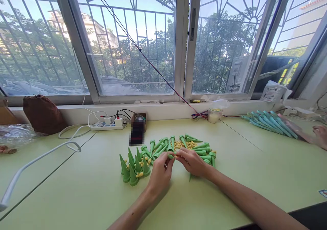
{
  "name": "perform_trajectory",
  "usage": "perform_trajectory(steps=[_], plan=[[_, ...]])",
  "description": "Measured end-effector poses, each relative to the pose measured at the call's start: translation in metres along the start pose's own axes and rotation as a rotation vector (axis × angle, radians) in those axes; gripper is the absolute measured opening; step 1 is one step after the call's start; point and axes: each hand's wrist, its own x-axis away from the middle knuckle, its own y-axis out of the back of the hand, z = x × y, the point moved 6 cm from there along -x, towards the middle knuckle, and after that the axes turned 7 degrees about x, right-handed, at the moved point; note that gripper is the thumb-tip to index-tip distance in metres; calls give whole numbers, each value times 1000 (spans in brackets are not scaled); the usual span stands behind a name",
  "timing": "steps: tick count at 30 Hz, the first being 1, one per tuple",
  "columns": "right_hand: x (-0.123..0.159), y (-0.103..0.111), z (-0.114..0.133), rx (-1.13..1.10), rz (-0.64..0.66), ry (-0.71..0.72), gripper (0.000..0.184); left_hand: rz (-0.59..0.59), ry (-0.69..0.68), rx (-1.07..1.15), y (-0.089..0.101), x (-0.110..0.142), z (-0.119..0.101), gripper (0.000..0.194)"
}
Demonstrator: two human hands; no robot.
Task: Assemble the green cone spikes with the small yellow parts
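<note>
My left hand [160, 171] and my right hand [192, 162] meet over the pale green table [76, 189]. Together they pinch a small green cone spike [170, 157] with a yellow bit at its end. Several green cone spikes stand upright [133, 170] to the left of my left hand. More green spikes lie in a loose pile [178, 143] behind my hands, mixed with small yellow parts [182, 144].
A white power strip [107, 125] with cables and a small dark box [138, 129] sit by the window sill. A brown pouch [43, 114] is at the far left. Teal spikes [268, 122] lie at the right, near another person's hand [320, 134]. A small jar [214, 115] stands by the sill.
</note>
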Motion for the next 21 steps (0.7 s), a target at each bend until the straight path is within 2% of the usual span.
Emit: perform_trajectory(steps=[9, 17, 21], plan=[[0, 0, -2, 68, -25, 33, 18, -10, -67, -63, 2, 1, -5, 21], [-1, 4, 6, 260, -7, 164, 21, -11, -113, -108, 2, 0, -5, 21], [0, 2, 6, 284, 7, 177, 22, 4, -125, -122, 2, 1, -6, 22]])
